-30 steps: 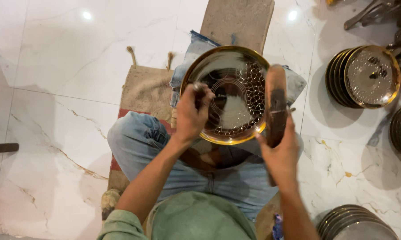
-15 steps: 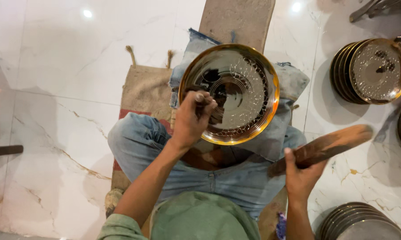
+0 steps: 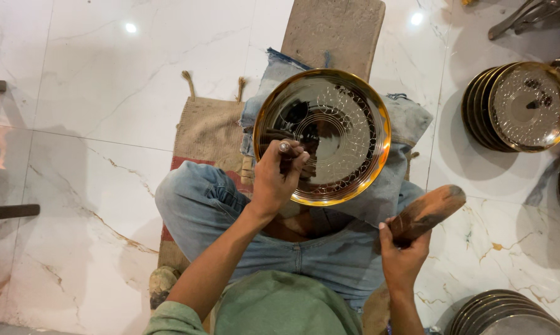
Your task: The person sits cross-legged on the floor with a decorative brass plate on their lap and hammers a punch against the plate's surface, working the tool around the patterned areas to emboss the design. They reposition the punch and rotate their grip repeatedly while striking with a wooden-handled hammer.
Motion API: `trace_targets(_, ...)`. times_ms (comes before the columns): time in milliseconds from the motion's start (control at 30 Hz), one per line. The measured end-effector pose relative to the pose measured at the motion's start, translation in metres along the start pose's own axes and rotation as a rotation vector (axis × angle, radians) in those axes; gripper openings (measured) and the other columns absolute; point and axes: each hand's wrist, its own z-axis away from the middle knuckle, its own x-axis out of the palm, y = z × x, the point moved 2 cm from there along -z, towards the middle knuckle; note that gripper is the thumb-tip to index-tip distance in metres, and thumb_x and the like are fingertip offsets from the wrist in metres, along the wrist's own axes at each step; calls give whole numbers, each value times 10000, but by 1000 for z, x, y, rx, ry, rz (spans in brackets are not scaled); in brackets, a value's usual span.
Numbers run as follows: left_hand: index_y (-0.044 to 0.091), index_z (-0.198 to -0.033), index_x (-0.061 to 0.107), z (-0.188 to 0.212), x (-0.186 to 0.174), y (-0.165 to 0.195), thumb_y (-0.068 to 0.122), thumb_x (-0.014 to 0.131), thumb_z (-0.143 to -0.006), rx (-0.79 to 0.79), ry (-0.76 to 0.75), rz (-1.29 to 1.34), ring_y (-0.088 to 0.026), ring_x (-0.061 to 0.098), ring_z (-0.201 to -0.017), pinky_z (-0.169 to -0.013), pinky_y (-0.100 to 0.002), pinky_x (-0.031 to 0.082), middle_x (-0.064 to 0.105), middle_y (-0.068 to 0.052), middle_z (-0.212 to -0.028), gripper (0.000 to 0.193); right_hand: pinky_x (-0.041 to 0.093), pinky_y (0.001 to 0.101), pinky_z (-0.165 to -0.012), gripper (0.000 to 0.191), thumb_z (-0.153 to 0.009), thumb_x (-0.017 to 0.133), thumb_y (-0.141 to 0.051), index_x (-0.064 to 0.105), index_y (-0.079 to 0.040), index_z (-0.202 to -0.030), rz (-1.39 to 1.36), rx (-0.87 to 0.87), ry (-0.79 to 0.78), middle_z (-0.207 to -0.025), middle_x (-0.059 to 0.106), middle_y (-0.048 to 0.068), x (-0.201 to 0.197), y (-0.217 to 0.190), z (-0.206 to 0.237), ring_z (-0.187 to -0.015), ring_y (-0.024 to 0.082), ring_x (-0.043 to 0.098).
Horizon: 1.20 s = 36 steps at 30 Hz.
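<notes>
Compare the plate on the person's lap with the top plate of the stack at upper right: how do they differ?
The lap plate looks larger, lies alone on cloth, left hand on its rim; the stack's top plate looks smaller, untouched, on the floor. Both are round, shiny, gold-rimmed.

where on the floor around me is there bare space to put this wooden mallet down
Bare marble floor spreads left of the burlap mat, and a smaller patch lies right of the right hand, between the plate stacks. The lap under the brass plate is crowded.
</notes>
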Motion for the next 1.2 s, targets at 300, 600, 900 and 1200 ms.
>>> trace_targets(300,22,-1149,588,1,-1,6,91,730,-993,-98,-11,48,-133,740,-875,-758,-277,624,726,-69,-985,222,544,282,-888,372,-932,748,19,516,11,-1222,-16,-17,29,-1096,652,84,1,-5,2,-986,147,650)
trace_targets(600,42,-1242,582,-31,-5,13,98,750,-933,-196,-331,139,-174,762,-907,-787,-309,632,730,-94,-1016,357,518,291,-900,504,-943,779,-5,466,28,-1337,110,-30,-5,-1190,600,133,-5,0,4,-1047,175,613)
trace_targets(900,89,-1385,574,-64,18,0,69,759,-839,149,-920,-45,-332,717,-1062,-890,-419,561,714,-157,-1179,577,560,340,-847,958,-811,823,-55,252,-23,-1579,113,65,-132,-999,652,103,-26,-22,-2,-918,198,668)
trace_targets(1200,73,-1347,600,-68,17,2,76,720,-880,129,-1007,-32,-333,711,-1061,-888,-435,549,720,-139,-1168,482,598,371,-847,904,-919,807,-149,194,-144,-1583,459,-181,-293,-1055,656,117,-38,-69,-61,-951,236,696)
